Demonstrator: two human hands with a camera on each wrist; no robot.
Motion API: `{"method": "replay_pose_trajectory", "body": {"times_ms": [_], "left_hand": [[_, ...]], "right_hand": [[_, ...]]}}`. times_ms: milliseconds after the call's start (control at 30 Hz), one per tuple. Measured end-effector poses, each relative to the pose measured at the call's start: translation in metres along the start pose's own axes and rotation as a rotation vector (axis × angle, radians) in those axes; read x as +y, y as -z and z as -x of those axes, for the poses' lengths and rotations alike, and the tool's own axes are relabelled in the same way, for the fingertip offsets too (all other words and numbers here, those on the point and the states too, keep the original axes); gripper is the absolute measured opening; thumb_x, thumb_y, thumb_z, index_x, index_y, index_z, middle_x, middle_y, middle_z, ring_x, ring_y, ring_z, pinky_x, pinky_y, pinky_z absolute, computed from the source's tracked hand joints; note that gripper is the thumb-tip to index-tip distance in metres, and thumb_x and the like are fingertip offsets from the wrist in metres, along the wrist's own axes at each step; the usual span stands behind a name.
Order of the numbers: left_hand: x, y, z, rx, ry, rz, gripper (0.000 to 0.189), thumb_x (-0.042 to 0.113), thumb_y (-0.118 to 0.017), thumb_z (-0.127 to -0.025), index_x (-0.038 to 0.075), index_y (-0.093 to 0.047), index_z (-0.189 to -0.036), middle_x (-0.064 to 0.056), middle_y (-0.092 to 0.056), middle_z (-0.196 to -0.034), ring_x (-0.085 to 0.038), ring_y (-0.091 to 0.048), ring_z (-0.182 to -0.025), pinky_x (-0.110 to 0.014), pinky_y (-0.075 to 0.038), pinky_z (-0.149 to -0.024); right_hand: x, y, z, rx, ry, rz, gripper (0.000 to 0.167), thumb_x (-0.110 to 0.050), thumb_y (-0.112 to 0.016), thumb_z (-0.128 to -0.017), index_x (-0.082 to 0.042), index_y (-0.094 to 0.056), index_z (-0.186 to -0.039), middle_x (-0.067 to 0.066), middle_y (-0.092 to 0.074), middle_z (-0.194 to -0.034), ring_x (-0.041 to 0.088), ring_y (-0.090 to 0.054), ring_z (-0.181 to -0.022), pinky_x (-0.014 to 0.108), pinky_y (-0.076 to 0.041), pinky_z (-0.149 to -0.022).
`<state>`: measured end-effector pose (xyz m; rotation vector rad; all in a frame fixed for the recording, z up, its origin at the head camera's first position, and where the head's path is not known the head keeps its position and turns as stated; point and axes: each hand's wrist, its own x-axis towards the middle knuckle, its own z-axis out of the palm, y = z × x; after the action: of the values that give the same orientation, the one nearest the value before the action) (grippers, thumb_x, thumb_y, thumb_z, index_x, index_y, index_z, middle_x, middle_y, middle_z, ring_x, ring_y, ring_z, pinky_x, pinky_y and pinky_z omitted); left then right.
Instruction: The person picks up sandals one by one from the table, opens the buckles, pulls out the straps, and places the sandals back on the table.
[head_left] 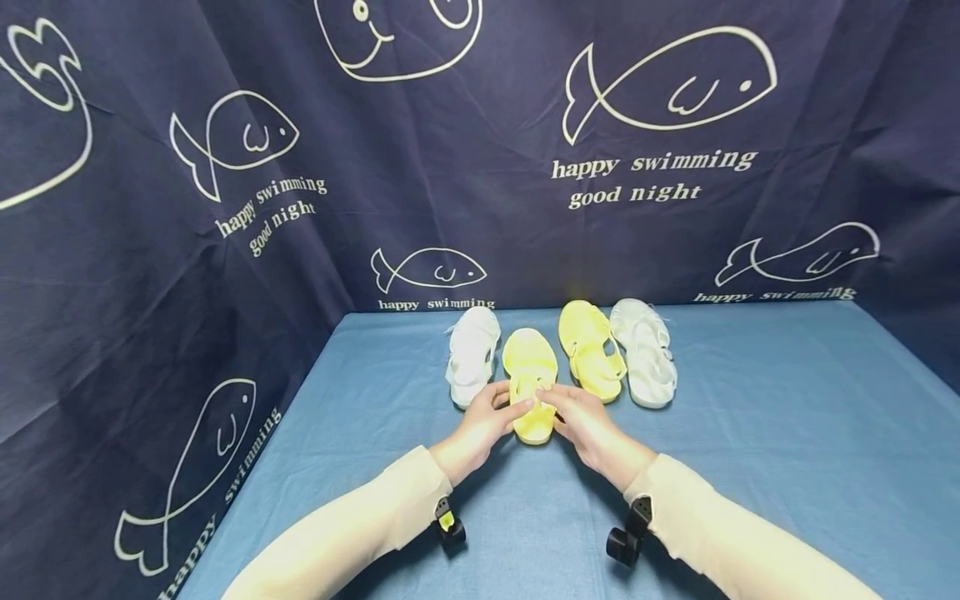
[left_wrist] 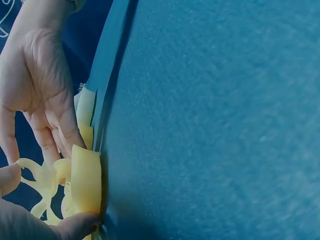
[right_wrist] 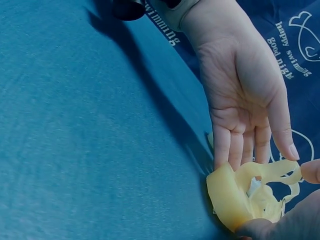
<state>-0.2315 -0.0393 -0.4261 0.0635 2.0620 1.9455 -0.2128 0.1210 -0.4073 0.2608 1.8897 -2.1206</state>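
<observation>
A yellow sandal (head_left: 529,354) lies on the blue cloth with its heel end towards me, in front of my two hands. At its left side my left hand (head_left: 480,425) grips it, thumb on the strap and fingers along the sole's edge. Opposite, my right hand (head_left: 592,429) holds the right side in the same manner. In the left wrist view the yellow heel (left_wrist: 86,180) stands between both hands, close to the cloth. Thin yellow straps (right_wrist: 277,170) rise between the two thumbs in the right wrist view. Some fingertips are hidden behind the sole.
Another yellow sandal (head_left: 596,358) lies to the right, beside a white sandal (head_left: 643,354). A second white sandal (head_left: 474,354) is left of the held one. Dark blue curtains (head_left: 525,225) with fish drawings border the blue-covered table (head_left: 787,433) at the back and sides.
</observation>
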Motion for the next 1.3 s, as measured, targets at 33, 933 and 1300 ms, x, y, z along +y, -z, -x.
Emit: {"method": "replay_pose_trajectory", "body": {"times_ms": [33,933,1300], "left_hand": [[0.000,0.000,0.001,-0.003,-0.005,0.000,0.065,0.025,-0.068,-0.092,-0.002,-0.037,-0.143,-0.021,-0.047,-0.142,-0.029,-0.052,-0.127,-0.044,-0.048,-0.103],[-0.008,0.006,0.028,-0.048,-0.029,-0.005,0.063,0.020,-0.067,-0.092,-0.002,-0.036,-0.143,-0.021,-0.048,-0.141,-0.031,-0.052,-0.127,-0.043,-0.047,-0.103],[-0.012,0.006,0.030,-0.056,-0.016,0.006,0.065,0.019,-0.068,-0.092,-0.002,-0.034,-0.143,-0.021,-0.046,-0.143,-0.031,-0.051,-0.129,-0.043,-0.045,-0.106]], "right_hand": [[0.001,0.000,0.001,-0.004,0.005,-0.002,0.062,-0.019,-0.056,-0.097,0.012,-0.030,-0.145,0.023,-0.023,-0.157,0.036,-0.018,-0.147,0.050,-0.024,-0.118],[0.012,-0.010,0.025,0.019,0.031,0.073,0.063,-0.022,-0.058,-0.096,0.010,-0.033,-0.143,0.026,-0.036,-0.149,0.037,-0.037,-0.139,0.049,-0.034,-0.114],[0.014,-0.004,0.030,0.009,0.040,0.118,0.060,-0.020,-0.058,-0.096,0.008,-0.034,-0.143,0.028,-0.040,-0.144,0.037,-0.040,-0.136,0.048,-0.038,-0.112]]}}
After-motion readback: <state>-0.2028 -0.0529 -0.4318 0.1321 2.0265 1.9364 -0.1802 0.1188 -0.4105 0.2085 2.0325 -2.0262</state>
